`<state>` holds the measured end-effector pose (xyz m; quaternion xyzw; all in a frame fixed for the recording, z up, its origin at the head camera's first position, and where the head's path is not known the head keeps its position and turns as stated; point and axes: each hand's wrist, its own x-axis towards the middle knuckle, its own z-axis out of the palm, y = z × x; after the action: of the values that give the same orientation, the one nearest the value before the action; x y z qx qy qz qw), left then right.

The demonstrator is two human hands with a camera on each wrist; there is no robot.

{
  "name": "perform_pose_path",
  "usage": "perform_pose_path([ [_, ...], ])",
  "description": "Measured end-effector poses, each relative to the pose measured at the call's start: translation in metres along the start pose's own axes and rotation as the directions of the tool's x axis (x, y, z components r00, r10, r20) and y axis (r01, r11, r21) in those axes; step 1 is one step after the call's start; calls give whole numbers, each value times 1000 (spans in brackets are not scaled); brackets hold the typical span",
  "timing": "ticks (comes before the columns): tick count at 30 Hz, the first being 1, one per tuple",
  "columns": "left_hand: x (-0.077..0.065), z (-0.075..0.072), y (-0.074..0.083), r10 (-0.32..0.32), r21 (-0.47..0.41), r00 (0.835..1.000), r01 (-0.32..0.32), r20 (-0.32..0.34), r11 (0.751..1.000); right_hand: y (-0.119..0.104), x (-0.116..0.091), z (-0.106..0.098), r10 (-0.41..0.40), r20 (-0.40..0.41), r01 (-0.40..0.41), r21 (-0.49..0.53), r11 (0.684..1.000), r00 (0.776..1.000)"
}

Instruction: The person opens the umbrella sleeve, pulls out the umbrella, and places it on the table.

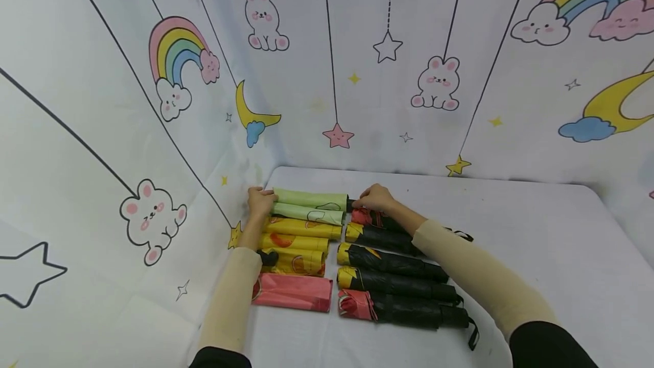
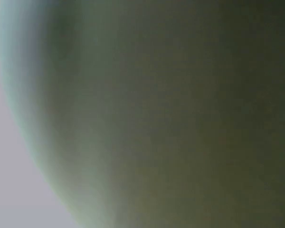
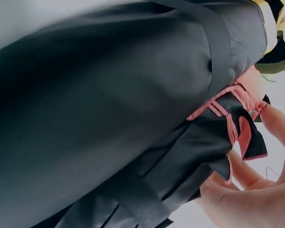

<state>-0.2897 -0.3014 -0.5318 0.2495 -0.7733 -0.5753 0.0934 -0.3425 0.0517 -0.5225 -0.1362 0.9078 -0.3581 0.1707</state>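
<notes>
A light green umbrella sleeve (image 1: 311,199) with a dark end lies at the back of the two rows. My left hand (image 1: 260,202) touches its left end; how the fingers lie is hidden. At its right end my right hand (image 1: 378,197) pinches the dark umbrella end (image 1: 349,204). Just below that hand is a folded black umbrella with a red end (image 1: 361,217). Close up in the right wrist view, the fingers (image 3: 278,124) are beside the pink-edged black umbrella (image 3: 180,152). The left wrist view is blurred and blocked.
Below lie another green sleeve (image 1: 306,214), yellow sleeves (image 1: 298,244) and a red sleeve (image 1: 293,293). Several folded black umbrellas (image 1: 398,262) form the right row, straps pointing right. A white cloth (image 1: 511,231) covers the table; a printed curtain (image 1: 306,90) stands behind and left.
</notes>
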Motion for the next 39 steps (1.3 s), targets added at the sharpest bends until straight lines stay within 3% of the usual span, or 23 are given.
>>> perform_pose_path([
  [9, -1, 2, -1, -17, 8, 1000, 17, -5, 1000, -14, 4, 14, -41, -37, 38, -94, 995, 998],
  [19, 1, 6, 0, -16, -10, 1000, 17, 26, 1000, -15, 9, 19, -8, -58, 2, -101, 995, 998],
  [24, 0, 6, 1, -15, -20, 999, 16, 33, 1000, -17, 10, 17, -34, -54, 28, -112, 993, 998],
  [32, 2, 1, -1, -34, -17, 999, 34, 1, 999, -18, 6, 16, -91, -85, 89, -26, 996, 992],
  [39, 4, -5, -5, -34, 6, 999, 34, -20, 999, -23, 6, 12, -185, -149, 196, 65, 978, 971],
])
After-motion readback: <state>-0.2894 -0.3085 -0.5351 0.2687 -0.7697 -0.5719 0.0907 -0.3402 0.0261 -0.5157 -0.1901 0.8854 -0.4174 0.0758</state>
